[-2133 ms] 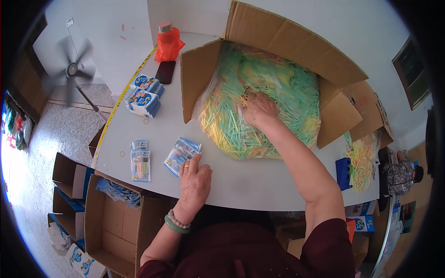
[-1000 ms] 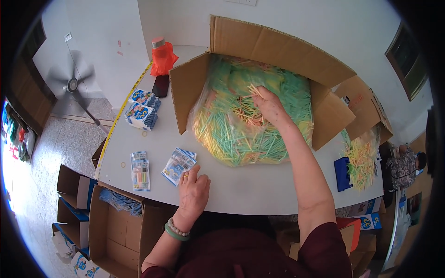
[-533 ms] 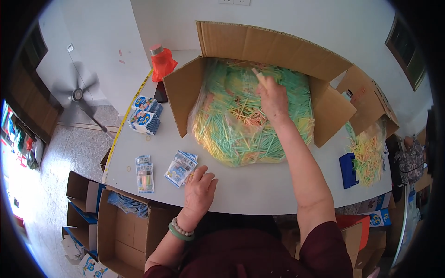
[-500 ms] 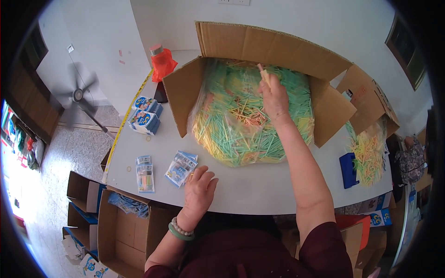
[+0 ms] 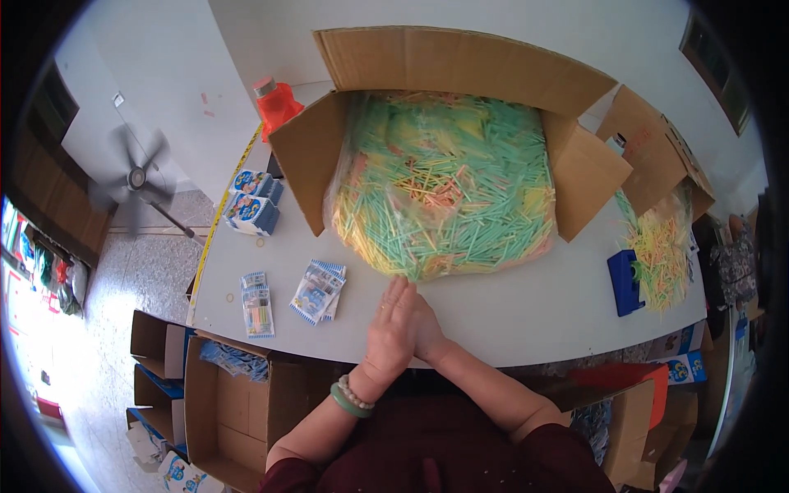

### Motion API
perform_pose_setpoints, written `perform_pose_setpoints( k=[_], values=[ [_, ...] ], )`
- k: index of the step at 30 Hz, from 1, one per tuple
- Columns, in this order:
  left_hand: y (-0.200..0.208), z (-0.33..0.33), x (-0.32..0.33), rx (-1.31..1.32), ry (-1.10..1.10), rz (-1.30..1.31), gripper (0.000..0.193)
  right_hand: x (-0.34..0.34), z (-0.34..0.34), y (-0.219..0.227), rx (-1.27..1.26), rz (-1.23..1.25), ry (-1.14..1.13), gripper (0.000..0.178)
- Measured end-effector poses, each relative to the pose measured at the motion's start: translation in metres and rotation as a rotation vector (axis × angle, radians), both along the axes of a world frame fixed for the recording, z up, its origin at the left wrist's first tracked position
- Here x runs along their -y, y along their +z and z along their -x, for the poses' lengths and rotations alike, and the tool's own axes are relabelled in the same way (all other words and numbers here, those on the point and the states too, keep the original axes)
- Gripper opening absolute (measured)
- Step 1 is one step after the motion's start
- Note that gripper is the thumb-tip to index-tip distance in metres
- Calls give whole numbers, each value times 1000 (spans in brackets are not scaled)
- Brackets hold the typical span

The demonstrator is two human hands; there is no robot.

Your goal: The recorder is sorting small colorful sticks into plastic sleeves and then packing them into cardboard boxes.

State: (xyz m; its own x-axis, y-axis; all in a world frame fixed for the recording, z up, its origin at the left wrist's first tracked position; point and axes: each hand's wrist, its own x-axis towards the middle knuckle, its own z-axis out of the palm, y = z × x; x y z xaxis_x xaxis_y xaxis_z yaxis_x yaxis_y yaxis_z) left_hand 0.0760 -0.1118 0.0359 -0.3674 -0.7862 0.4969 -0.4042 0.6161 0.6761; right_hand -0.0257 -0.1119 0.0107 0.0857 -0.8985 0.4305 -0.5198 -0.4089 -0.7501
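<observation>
At the front middle of the table, my left hand (image 5: pixel 389 330) and my right hand (image 5: pixel 426 330) are pressed together, palm to palm, fingers pointing away from me. Anything between the palms is hidden. Just beyond the fingertips lies a large clear plastic bag (image 5: pixel 493 209) full of thin pastel sticks in green, yellow and pink. It rests in an opened cardboard box (image 5: pixel 464 62) tipped toward me. Left of my hands are a small stack of blue-and-white packets (image 5: pixel 318 292) and another couple of packets (image 5: pixel 258 311) with coloured sticks showing through.
Two blue printed boxes (image 5: pixel 253 214) stand at the left, near a bottle in a red bag (image 5: pixel 278 107). A blue dispenser (image 5: pixel 625 283) and a heap of loose sticks (image 5: pixel 664 263) occupy the right. An open carton (image 5: pixel 238 407) stands below the left table edge, beyond which a fan (image 5: pixel 136 178) spins.
My right hand came back from the far part of the bag, where it held a few pale sticks, to meet my left hand. My left hand moved right, away from the packets.
</observation>
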Motion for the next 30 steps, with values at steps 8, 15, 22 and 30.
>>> perform_pose_setpoints(
  k=[8,15,22,30],
  values=[
    [7,5,-11,155,12,25,42,-3,1,-19,80,64,-75,18],
    [4,-72,51,274,443,13,46,-4,16,-13,629,-365,47,6],
    [4,-111,90,463,724,-280,64,-3,13,-12,663,-347,41,11],
    [-15,-113,91,404,797,-50,47,-4,13,-19,234,-140,81,19]
  ],
)
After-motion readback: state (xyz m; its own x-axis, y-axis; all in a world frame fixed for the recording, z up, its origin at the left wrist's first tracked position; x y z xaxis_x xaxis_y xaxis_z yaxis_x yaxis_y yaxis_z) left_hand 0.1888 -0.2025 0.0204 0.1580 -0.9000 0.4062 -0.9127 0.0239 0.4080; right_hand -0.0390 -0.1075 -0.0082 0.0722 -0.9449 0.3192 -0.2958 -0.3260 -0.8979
